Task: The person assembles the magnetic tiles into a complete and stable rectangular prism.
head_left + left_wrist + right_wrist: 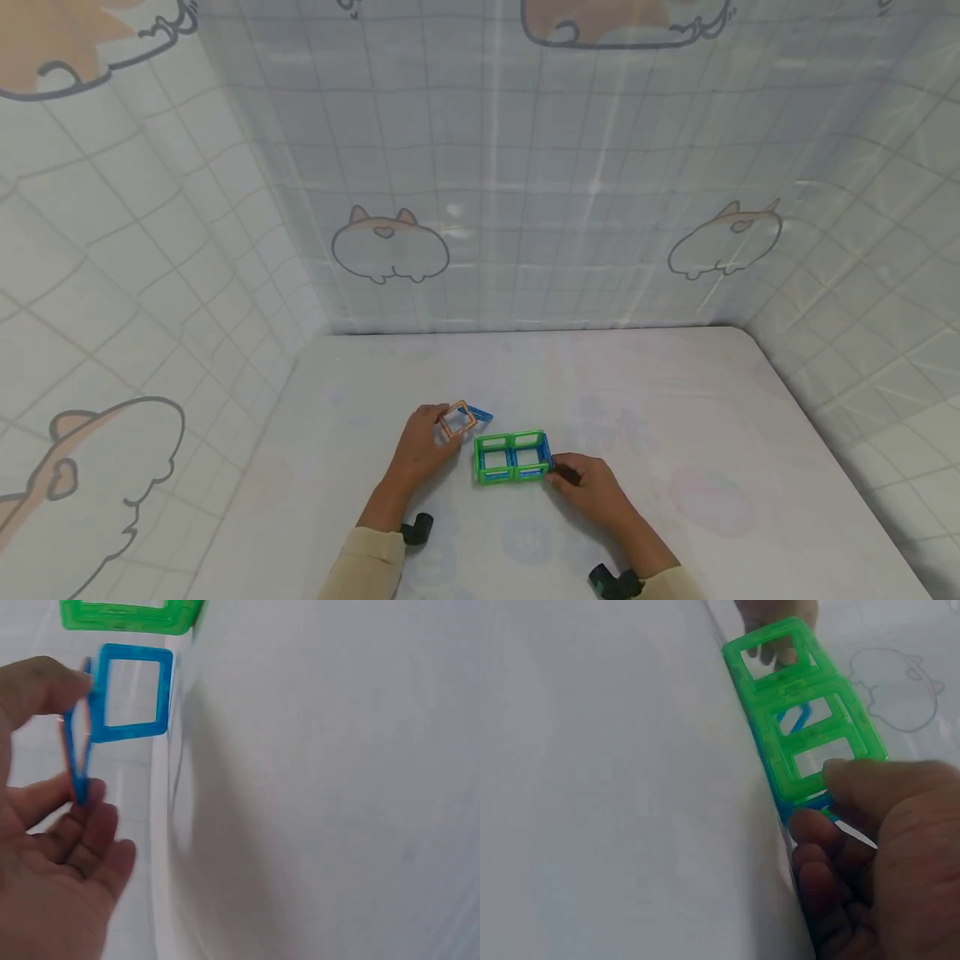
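Note:
My left hand [422, 448] pinches an orange square magnetic tile [444, 427] between thumb and fingers, holding it up on edge. Joined to its far side is a blue square tile [163, 690], which juts out toward the right in the head view. A box-like frame of green and blue magnetic tiles [495, 478] sits on the table to the right of that hand. The right hand [592, 490] grips the frame's right end, its thumb [841, 771] against a green edge and its fingers by the blue end. Small gaps separate the left hand's tiles from the frame.
Both hands work on a pale covered table [720, 400]. Behind it and at both sides hang light grid-patterned sheets [540, 167] with cartoon animals. Dark wrist cameras [418, 529] are strapped on both wrists.

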Demonstrator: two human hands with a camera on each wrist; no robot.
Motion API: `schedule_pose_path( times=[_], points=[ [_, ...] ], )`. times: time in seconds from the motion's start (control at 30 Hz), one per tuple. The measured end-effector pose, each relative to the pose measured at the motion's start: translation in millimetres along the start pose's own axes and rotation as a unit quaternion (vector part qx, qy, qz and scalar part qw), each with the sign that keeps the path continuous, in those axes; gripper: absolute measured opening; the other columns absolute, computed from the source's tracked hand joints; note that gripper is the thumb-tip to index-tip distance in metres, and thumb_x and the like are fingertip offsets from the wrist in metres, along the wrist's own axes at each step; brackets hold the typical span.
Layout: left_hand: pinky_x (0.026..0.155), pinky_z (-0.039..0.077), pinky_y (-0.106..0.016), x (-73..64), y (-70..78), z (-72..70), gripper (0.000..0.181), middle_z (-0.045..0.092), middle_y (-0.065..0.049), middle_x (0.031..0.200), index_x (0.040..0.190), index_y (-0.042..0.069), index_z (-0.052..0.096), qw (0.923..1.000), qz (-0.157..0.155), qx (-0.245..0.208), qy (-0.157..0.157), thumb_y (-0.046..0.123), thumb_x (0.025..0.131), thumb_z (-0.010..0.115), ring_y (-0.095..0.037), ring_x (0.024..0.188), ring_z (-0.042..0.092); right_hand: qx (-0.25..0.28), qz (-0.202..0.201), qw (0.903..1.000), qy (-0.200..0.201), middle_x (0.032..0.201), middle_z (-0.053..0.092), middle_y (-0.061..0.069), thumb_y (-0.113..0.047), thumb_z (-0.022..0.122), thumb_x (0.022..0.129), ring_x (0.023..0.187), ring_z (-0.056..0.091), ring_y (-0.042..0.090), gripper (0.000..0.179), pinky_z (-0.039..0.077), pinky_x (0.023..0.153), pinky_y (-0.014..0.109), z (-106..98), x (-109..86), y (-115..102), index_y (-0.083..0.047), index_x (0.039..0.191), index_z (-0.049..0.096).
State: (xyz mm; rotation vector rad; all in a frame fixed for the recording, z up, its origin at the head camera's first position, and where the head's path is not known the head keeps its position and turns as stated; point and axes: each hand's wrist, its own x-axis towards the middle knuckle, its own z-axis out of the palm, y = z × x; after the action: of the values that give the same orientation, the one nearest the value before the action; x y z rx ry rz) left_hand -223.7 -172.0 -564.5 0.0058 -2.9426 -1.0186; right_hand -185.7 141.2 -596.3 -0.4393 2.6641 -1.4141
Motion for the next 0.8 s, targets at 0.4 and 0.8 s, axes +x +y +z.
schedule_pose_path(
  times=[0.4, 0.8],
  points=[
    [0.103, 0.05, -0.044, -0.8, 19.7, -13.6, 0.056, 0.058, 0.0, 0.129, 0.135, 0.017, 0.059, 0.9965, 0.061, -0.045, 0.037, 0.028, 0.085, 0.079, -0.018, 0.116, 0.055, 0.04, 0.062, 0.9926, 0.096, 0.094, 0.068, -0.007, -0.013, 0.065, 0.095, 0.084, 0.062, 0.01, 0.021, 0.055, 0.073, 0.024, -8.8, 9.9, -13.4, -0.014, 0.115, 0.069],
    [0.103, 0.05, -0.047, -13.3, 48.4, -30.5, 0.056, 0.055, 0.009, 0.133, 0.136, 0.024, 0.058, 0.99, 0.114, -0.083, 0.008, 0.03, 0.085, 0.079, -0.014, 0.123, 0.053, 0.0, -0.026, 0.9987, 0.044, 0.152, 0.046, 0.002, -0.031, 0.074, 0.091, 0.125, 0.058, 0.035, 0.068, 0.053, 0.095, 0.056, -32.3, 37.5, -68.7, -0.026, 0.151, 0.042]
  ],
)
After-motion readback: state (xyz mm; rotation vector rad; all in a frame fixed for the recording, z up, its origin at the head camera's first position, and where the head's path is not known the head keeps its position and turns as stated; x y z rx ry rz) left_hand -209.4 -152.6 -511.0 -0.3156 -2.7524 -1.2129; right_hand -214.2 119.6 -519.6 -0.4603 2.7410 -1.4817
